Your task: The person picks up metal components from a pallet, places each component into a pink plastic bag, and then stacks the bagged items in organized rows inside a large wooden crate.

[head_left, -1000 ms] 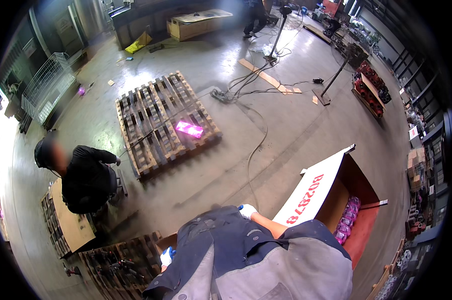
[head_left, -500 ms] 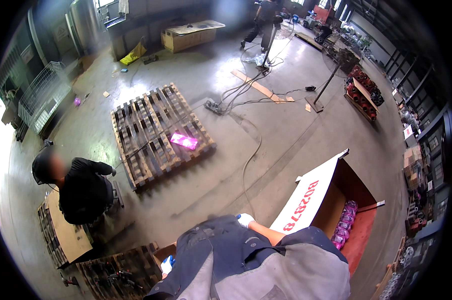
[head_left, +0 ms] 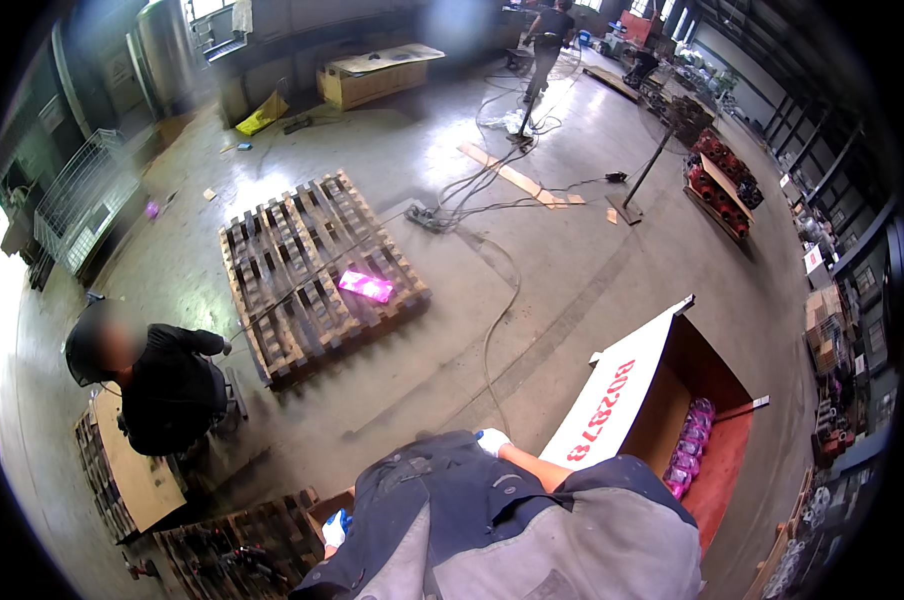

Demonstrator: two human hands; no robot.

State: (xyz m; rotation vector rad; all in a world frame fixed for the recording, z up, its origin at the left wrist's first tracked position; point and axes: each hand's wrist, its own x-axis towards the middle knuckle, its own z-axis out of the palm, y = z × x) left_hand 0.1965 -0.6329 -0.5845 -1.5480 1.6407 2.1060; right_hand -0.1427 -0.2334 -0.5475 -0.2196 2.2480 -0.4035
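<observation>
My right hand (head_left: pixel 492 441), in a white glove with some blue, is by the front of my dark jacket (head_left: pixel 412 490), its fingers mostly hidden by the cloth. My left hand (head_left: pixel 337 528) wears a blue and white glove and hangs lower, beside the brown edge of a box or board (head_left: pixel 330 505). What either hand holds, if anything, does not show. To my right stands an open crate (head_left: pixel 737 480) with a raised white panel (head_left: pixel 602 400) and red printing. Inside it lies a row of pink-wrapped parts (head_left: pixel 690 450).
A wooden pallet (head_left: pixel 302 260) bearing a pink packet (head_left: pixel 366 286) lies ahead. A co-worker (head_left: pixel 167 390) in black is at the left, near a board-topped pallet (head_left: pixel 137 465). Cables (head_left: pixel 462 200) and a hose (head_left: pixel 502 330) cross the floor. Another person (head_left: pixel 550 45) stands far ahead.
The far person has moved slightly right and now shows their back. The co-worker at the left has shifted a little. My hands look the same.
</observation>
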